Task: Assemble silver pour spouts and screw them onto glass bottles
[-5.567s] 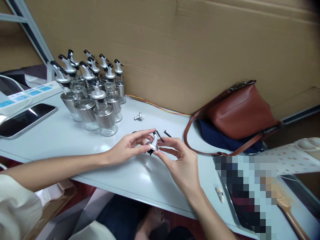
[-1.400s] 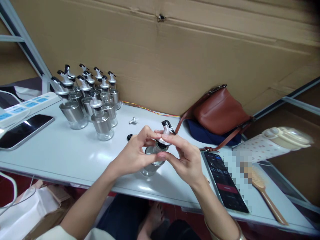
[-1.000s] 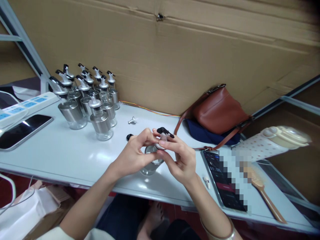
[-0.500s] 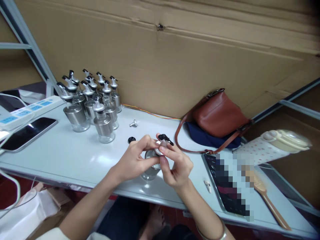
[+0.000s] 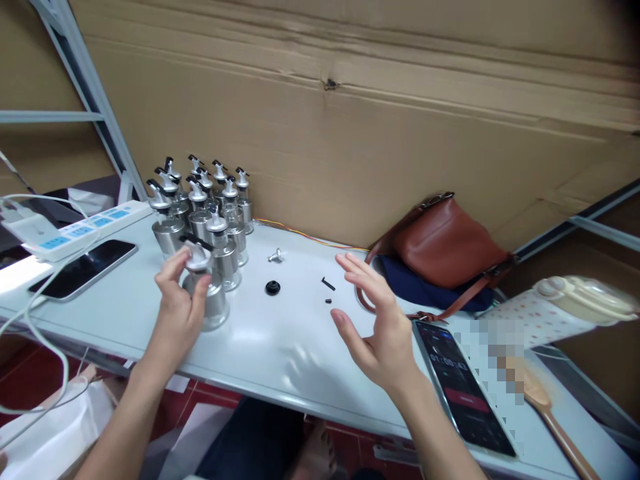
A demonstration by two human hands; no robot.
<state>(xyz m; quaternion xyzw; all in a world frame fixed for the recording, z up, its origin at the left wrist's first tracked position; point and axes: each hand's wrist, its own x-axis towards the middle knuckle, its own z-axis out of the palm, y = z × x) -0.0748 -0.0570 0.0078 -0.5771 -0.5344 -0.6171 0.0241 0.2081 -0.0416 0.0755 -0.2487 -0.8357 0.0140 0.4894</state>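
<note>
L hand is closed round the silvery pourer head of an oil-dispenser bottle, left of centre in frame, thumb by the neck. Bottle's abt upright, just in front of the other dispenser bottles at left; can't tell if its base touches the tabletop. R hand is open, right of centre, fingers spread, nothing in it; nearest small parts are a black lever & a tiny black plug.

Handling: bottle's prob. moderate wt, rigid, glass breakable if knocked on neighbours. Steel sleeve looks smooth, so maybe slippery w/ damp fingers; safest hold prob. full grip round sleeve, or neck under collar. Pourer-only grip could pull the head loose if it's not seated tight. Thin flip lever on top = poor handle.

Materials: clear glass base, satin-metal cylinder sleeve, flared collar, angled spout, black plastic-looking lever. Mid-frame, loose: silver spout piece w/ disc end, & round black stopper, stepped & rubbery-looking. Tabletop's pale, hard, glossy; creased tan cardboard fills upper frame.
</note>
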